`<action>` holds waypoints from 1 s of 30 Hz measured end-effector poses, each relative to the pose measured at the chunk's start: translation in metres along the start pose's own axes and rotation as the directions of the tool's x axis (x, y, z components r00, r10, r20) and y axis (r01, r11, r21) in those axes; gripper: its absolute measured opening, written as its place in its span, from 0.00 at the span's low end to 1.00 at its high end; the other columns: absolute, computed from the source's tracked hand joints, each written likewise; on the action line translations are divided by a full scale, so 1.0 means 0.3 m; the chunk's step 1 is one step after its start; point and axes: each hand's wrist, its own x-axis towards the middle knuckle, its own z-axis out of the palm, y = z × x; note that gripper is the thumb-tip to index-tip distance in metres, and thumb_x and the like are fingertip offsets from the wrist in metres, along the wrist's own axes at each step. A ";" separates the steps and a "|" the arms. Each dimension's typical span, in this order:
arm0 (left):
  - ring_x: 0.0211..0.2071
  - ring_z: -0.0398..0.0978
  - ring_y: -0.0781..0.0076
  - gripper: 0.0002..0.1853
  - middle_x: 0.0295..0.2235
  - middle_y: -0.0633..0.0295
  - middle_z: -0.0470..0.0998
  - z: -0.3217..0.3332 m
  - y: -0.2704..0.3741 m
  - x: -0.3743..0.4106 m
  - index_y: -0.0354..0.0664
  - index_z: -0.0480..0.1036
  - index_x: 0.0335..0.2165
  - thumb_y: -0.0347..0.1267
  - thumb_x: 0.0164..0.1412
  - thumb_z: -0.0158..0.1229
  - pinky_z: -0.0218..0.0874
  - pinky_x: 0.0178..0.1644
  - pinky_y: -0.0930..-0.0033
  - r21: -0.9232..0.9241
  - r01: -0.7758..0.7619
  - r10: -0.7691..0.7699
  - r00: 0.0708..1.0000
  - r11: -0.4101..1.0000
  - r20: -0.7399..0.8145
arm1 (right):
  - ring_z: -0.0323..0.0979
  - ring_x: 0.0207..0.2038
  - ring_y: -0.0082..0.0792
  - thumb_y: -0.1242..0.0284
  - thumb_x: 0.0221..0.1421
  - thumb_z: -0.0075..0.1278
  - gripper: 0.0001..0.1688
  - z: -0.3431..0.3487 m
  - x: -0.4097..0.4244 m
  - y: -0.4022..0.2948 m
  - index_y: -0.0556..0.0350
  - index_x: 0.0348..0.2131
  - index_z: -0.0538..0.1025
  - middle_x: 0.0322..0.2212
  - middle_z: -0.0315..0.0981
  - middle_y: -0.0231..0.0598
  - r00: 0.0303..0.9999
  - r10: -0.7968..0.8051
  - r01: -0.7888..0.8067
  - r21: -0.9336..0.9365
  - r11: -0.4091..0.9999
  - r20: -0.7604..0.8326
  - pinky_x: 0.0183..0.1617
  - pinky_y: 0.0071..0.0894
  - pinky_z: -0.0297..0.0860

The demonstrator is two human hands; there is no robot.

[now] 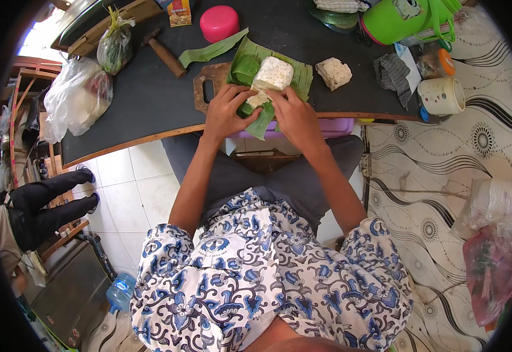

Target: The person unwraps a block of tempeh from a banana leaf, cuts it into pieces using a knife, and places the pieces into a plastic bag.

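Note:
A white block of tempeh point(275, 74) rests on an opened banana leaf point(302, 77), which lies over a wooden cutting board point(201, 86). A folded green leaf packet point(245, 69) sits just left of the block. In front of it is a smaller crumbly tempeh piece point(258, 100) with a green leaf strip point(262, 123) under it. My left hand point(227, 110) grips this piece from the left, its thumb near the leaf. From the right, my right hand point(295, 114) pinches the same piece with its fingertips. Another tempeh chunk point(333, 74) lies apart on the black table point(150, 105).
Left on the table are plastic bags point(80, 97), bagged greens point(115, 48) and a hammer point(165, 55). Behind lie a leaf strip point(214, 48) and a pink round container point(219, 23). A grey cloth point(392, 77), jars point(440, 94) and a green container point(396, 22) stand right. Another person's legs point(53, 202) show left.

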 end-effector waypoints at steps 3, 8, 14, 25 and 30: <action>0.43 0.80 0.58 0.19 0.40 0.59 0.83 -0.006 0.005 -0.005 0.42 0.84 0.40 0.33 0.47 0.76 0.74 0.48 0.59 -0.001 0.012 -0.012 1.000 1.000 0.006 | 0.82 0.36 0.52 0.79 0.60 0.52 0.23 -0.002 0.008 -0.003 0.50 0.55 0.79 0.39 0.76 0.45 0.999 -0.034 0.033 -0.062 0.998 -0.010 0.38 0.49 0.78; 0.42 0.80 0.58 0.18 0.38 0.59 0.83 -0.004 0.009 -0.005 0.42 0.83 0.39 0.32 0.47 0.75 0.74 0.47 0.59 0.000 0.006 -0.006 1.000 1.000 -0.010 | 0.83 0.35 0.50 0.81 0.57 0.53 0.27 -0.006 0.010 0.001 0.44 0.55 0.81 0.37 0.75 0.44 0.999 0.007 -0.010 -0.080 0.997 -0.031 0.37 0.48 0.79; 0.41 0.80 0.59 0.17 0.37 0.60 0.82 -0.015 0.019 -0.002 0.42 0.83 0.38 0.32 0.47 0.75 0.74 0.45 0.59 0.000 0.012 -0.012 1.000 1.000 -0.007 | 0.83 0.34 0.47 0.82 0.56 0.54 0.28 -0.028 0.011 -0.012 0.42 0.55 0.82 0.37 0.73 0.41 1.000 -0.003 0.004 -0.130 0.992 0.006 0.36 0.44 0.80; 0.39 0.80 0.58 0.16 0.36 0.59 0.82 -0.018 0.021 0.002 0.42 0.82 0.37 0.31 0.47 0.73 0.74 0.44 0.60 -0.029 0.007 -0.008 1.000 1.000 -0.021 | 0.81 0.31 0.45 0.80 0.57 0.55 0.29 0.037 -0.007 0.050 0.40 0.57 0.81 0.38 0.69 0.41 0.997 -0.074 0.074 -0.101 0.992 0.005 0.34 0.44 0.79; 0.38 0.81 0.56 0.16 0.35 0.57 0.83 -0.007 0.019 -0.014 0.40 0.83 0.38 0.29 0.46 0.71 0.73 0.42 0.59 -0.035 0.049 -0.052 0.994 0.998 -0.096 | 0.82 0.32 0.47 0.78 0.57 0.56 0.28 0.030 -0.011 0.053 0.39 0.56 0.81 0.38 0.69 0.42 0.999 -0.042 0.041 -0.054 0.998 -0.009 0.35 0.46 0.80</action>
